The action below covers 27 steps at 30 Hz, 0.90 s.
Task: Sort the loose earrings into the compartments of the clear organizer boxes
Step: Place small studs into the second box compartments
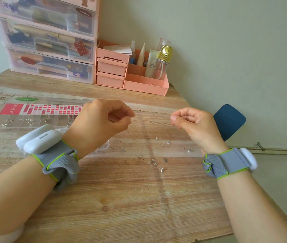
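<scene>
Both hands raised above the pale wood-grain tabletop (121, 199), forearms coming in from the bottom corners, knuckles up, hands facing each other with a clear gap between. Left hand (102, 120) curled into a loose fist, thumb and forefinger tips pressed together pointing right; too small to tell if anything is pinched there. Right hand (193, 123) likewise curled, thumb against forefinger tip pointing left; cannot tell whether it holds something. Each wrist wears a grey fabric strap with green edging: left strap (60, 163) carries two white plastic pods on top, right strap (226, 163) carries one white pod on the outer side.

Loose small silver stud earrings and clear backs (156, 155) lie scattered on the table below and between the hands, nearer the right wrist. Clear plastic compartmented organizer box (25, 120) sits at left, partly hidden behind the left hand and wrist; several of its cells hold small silver earrings. Its open lid lies behind it, with a red-and-pink sticker sheet showing through.

Rear of table: stacked clear drawers with pink frames (48, 41) at far left, peach plastic desk organizer (130, 74) beside them holding tubes and a clear bottle with gold cap (163, 62). Dark blue rounded chair back (230, 120) off the right table edge, behind the right hand.
</scene>
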Tool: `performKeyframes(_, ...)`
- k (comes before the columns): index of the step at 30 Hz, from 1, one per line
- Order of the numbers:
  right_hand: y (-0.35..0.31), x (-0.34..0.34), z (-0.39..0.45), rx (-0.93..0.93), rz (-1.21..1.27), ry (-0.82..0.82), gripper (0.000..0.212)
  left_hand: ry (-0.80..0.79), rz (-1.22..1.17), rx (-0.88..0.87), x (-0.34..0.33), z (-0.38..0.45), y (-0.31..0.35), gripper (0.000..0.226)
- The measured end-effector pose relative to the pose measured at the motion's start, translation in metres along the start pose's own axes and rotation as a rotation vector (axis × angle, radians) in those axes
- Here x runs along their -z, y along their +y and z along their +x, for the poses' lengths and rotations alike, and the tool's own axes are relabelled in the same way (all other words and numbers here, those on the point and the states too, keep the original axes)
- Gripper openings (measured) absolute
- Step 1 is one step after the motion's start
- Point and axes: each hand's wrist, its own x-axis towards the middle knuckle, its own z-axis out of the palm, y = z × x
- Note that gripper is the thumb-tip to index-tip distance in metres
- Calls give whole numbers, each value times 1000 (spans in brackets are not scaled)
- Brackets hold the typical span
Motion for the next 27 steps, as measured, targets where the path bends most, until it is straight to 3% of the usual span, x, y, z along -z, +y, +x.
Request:
performKeyframes(11, 6, 2, -8, -64, -74, -40, 6, -3, 28, -16, 1, 0, -1, 12)
performKeyframes(16, 5, -2, -12, -97, -141, -149, 2, 4, 52, -23, 2, 0, -2, 11)
performKeyframes(21, 7, -5, -13, -84, -184, -225, 19, 14, 71, -36, 1, 1, -2, 9)
performKeyframes(27, 8, -8, -15, -67, -190, -266, 16, 11, 89, -44, 0, 1, -3, 9)
